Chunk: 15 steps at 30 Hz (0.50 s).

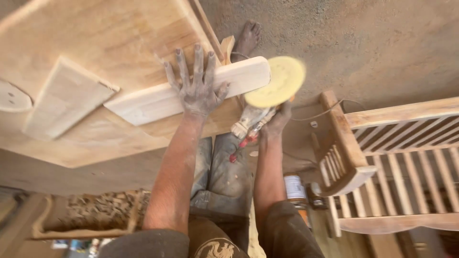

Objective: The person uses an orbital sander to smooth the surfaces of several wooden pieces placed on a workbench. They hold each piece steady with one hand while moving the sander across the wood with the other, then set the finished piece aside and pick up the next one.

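dusty knees sit low in the frame; above them the left hand (198, 88) lies spread flat on a wooden piece (186, 91) on the worktop (95, 38). right hand (277, 122), grip closed round a sander (276, 81) at the piece's end: sanding looks underway, next wanting steady downward pressure

Count, placed relative to the table (95, 38):
- Hands: two, left hand (198, 88) and right hand (277, 122), at its near edge.
- Wooden boards on it: two, long plank (143, 102) and flat panel (64, 98).
- Sanding disc (277, 81): one, beside it.
- Slatted frame (397, 162): one, right of it.
- Can (294, 188): one, below it.
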Each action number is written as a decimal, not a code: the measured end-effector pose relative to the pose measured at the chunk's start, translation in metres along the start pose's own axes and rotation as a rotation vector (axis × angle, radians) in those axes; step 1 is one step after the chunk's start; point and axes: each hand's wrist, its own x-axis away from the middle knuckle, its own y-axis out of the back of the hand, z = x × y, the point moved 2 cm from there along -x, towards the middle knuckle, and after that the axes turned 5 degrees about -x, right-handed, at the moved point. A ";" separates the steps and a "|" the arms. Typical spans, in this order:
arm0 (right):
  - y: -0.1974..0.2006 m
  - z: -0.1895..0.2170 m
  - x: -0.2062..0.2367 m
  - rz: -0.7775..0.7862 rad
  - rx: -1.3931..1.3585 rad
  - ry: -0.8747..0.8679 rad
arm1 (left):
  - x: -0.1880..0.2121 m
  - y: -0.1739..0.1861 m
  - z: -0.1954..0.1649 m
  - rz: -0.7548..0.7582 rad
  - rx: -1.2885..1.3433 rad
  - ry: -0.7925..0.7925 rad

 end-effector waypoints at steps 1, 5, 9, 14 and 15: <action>0.001 0.010 -0.003 0.026 0.027 -0.024 | 0.000 0.001 0.001 0.031 -0.002 0.002; 0.002 0.041 -0.016 0.061 0.181 -0.067 | -0.002 0.005 -0.001 0.031 0.001 -0.015; -0.007 0.052 -0.022 0.044 0.302 -0.095 | -0.004 0.005 0.000 0.026 0.027 0.012; -0.035 0.070 -0.017 0.133 0.362 -0.192 | -0.001 0.003 0.001 0.067 0.034 0.009; -0.042 0.075 -0.015 0.177 0.411 -0.198 | 0.000 0.003 0.002 0.072 0.034 0.011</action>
